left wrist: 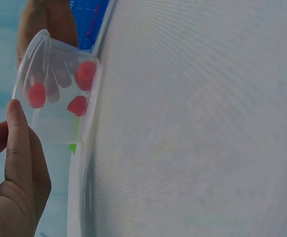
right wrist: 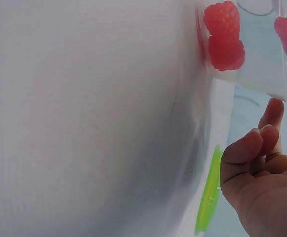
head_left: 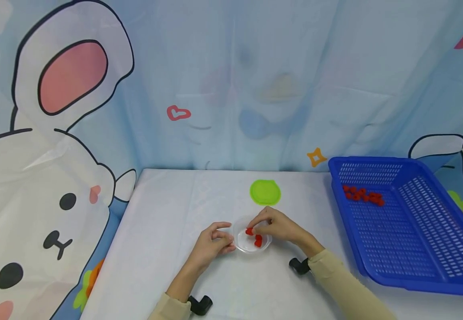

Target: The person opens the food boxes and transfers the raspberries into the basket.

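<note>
A clear plastic bowl (head_left: 242,248) stands on the white table. Two red raspberries (right wrist: 226,52) lie on its bottom. My right hand (head_left: 278,226) reaches in over the rim and pinches a third raspberry (left wrist: 37,95) between thumb and fingers, above the bottom. On the bowl's left side, my left hand (head_left: 214,240) touches the rim with a fingertip, its fingers fairly straight and not wrapped round the bowl. Through the clear wall, the right fingers (left wrist: 61,74) show blurred in the left wrist view.
Behind the bowl lies a bright green lid (head_left: 265,192). A blue plastic basket (head_left: 405,222) stands at the right, with several red raspberries (head_left: 362,194) in its far left corner. A printed curtain (head_left: 231,80) hangs behind the white table (head_left: 167,209).
</note>
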The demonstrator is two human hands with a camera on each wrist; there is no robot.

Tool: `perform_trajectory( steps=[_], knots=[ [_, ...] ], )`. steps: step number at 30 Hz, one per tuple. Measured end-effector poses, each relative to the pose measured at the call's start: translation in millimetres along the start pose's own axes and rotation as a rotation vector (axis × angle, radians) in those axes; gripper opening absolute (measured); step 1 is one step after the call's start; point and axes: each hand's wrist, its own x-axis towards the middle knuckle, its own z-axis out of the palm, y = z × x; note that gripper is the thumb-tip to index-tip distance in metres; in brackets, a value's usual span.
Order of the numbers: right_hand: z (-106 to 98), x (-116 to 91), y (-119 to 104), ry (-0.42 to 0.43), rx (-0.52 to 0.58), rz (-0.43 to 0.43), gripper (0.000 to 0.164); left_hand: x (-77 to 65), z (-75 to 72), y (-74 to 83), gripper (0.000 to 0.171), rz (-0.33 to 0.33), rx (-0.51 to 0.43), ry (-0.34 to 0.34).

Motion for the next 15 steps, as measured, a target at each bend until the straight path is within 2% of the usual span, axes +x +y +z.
perform_trajectory(
  steps=[7,15],
  knots=[
    [-5.2,-6.2,-4.6,0.069,0.004,0.006,0.013,-0.4,0.2,0.7,0.042,-0.001,0.003,-0.001],
    [-20.1,-19.4,-16.2,0.136,0.035,0.024,0.014,-1.8,1.2,1.6,0.042,-0.002,0.002,-0.006]
  ],
)
